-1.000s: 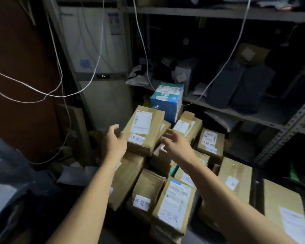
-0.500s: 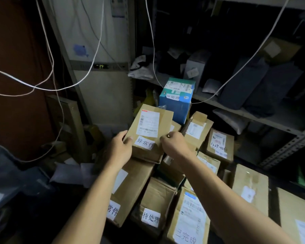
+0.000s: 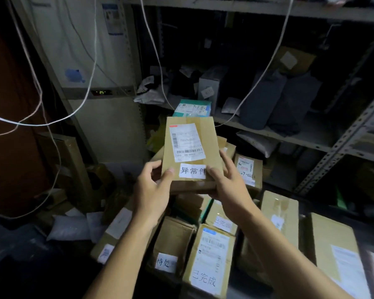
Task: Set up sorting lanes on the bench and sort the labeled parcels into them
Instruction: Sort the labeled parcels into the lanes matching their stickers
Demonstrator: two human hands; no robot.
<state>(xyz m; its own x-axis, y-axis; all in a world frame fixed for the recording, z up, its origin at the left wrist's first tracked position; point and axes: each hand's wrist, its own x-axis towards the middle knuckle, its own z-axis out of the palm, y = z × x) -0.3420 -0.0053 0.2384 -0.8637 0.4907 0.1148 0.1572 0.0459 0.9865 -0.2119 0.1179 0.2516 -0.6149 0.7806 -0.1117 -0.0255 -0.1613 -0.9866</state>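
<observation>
A flat brown cardboard parcel [image 3: 205, 134] with a white shipping label and a handwritten tag reading 异常件 is held up above the pile. My left hand [image 3: 152, 190] grips its lower left corner and my right hand [image 3: 227, 182] grips its lower right edge. Below lies a heap of brown parcels: one tagged 已完成 [image 3: 209, 262], one tagged 待处 [image 3: 173, 244], and another [image 3: 115, 231] at the left. A teal box [image 3: 192, 107] sits behind the held parcel, mostly hidden.
Grey metal shelving [image 3: 307, 137] with dark padded bags [image 3: 279, 100] fills the back and right. White cables [image 3: 91, 67] hang across the left. A white appliance [image 3: 108, 126] with a green "25" display stands behind. More boxes [image 3: 333, 251] lie at the right; white mailers [image 3: 69, 228] lie at the left.
Both hands reached to the top parcel, closed on its lower corners, and lifted it up off the pile toward me, turning its label upright.
</observation>
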